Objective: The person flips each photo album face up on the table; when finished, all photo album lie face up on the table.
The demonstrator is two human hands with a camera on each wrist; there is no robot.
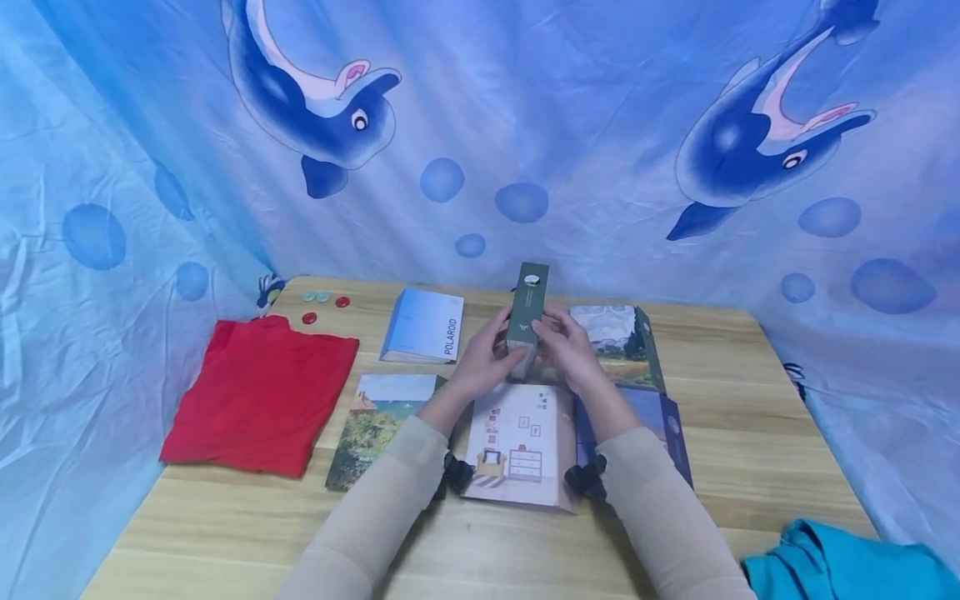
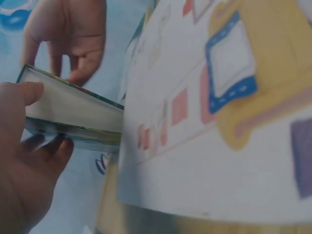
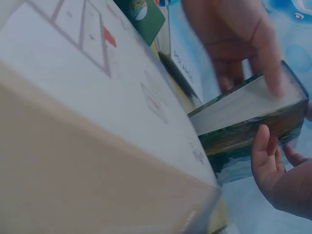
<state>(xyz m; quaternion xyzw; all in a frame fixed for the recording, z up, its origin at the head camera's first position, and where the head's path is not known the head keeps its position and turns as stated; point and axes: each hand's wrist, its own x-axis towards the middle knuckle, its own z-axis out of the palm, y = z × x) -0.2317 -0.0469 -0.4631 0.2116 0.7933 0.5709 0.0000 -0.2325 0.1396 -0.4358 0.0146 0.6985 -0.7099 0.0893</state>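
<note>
1. Held between both hands, over the surface [image 1: 720, 492]: a thick green-spined album [image 1: 530, 304], with spine toward the head camera and white page end toward the person. Contact of the lower edge with the surface: impossible to tell.
2. At the left hand [image 1: 483, 358]: fingers bent around the album, parted only by the album's thickness, thumb on the page end, other fingertips partly hidden at the cover.
3. At the right hand [image 1: 573, 346]: fingers also bent and gripping the album, thumb near the spine in the head view; some fingertips hidden behind the cover in the right wrist view.
4. Below the hands: a white album with drawn room [image 1: 517, 442], large, blurred and cut off in both wrist views.
5. To the left: a garden-painting album [image 1: 382, 425], partly covered by the sleeve, title only partly readable; farther, a blue POLAROID album [image 1: 423, 323], smaller print illegible.
6. To the right: a wheat-field album [image 1: 615, 343], one side behind the right hand; nearer, a dark blue album [image 1: 651, 410], largely hidden under the forearm.
7. At far left, a red cloth [image 1: 262, 396]; at lower right, a teal cloth [image 1: 847, 567], cut off by the frame.
</note>
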